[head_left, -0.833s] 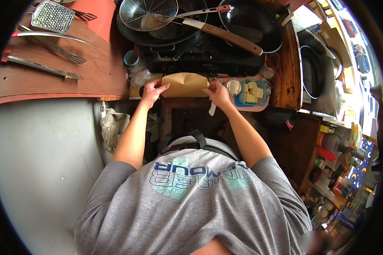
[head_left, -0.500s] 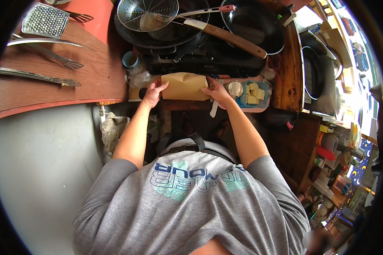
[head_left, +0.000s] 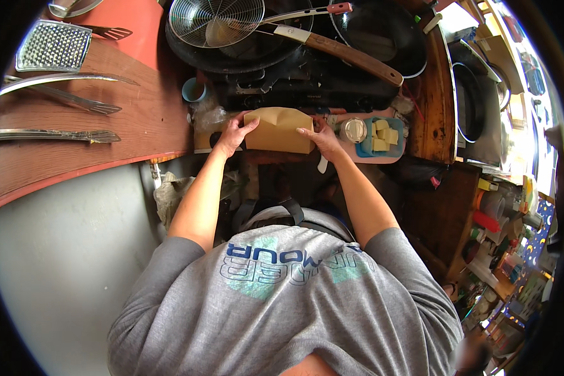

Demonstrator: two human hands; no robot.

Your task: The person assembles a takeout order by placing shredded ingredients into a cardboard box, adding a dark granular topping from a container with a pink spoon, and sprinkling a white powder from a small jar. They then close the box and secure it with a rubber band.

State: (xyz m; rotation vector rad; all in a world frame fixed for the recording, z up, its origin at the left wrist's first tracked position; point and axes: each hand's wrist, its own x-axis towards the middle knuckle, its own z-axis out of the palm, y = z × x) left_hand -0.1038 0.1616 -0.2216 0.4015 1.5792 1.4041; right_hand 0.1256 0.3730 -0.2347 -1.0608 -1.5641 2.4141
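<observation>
Both my hands hold a tan sheet of folded paper or thin card (head_left: 279, 133) upright in front of the stove, its top edge creased inward. My left hand (head_left: 234, 135) grips the left edge, thumb on the near face. On the opposite edge my right hand (head_left: 324, 139) pinches it the same way, fingers behind. Beside the right hand stands a round container with a pale silvery lid (head_left: 353, 130). Right of that, a blue plastic tub (head_left: 399, 145) holds several pale yellow blocks (head_left: 380, 144). A white handle (head_left: 323, 165) pokes out below my right wrist.
Behind the paper is a black stove (head_left: 307, 100) bearing dark woks and a wire skimmer (head_left: 216, 22) with a wooden-handled tool (head_left: 348, 56). A light blue cup (head_left: 194, 91) sits left. A grater (head_left: 53, 47) and metal tongs (head_left: 53, 135) lie on the wooden counter (head_left: 138, 125).
The view has shifted slightly. Both hands keep their grip on the paper, whose near face has tipped a little and shows a lower edge slanting down to the right.
</observation>
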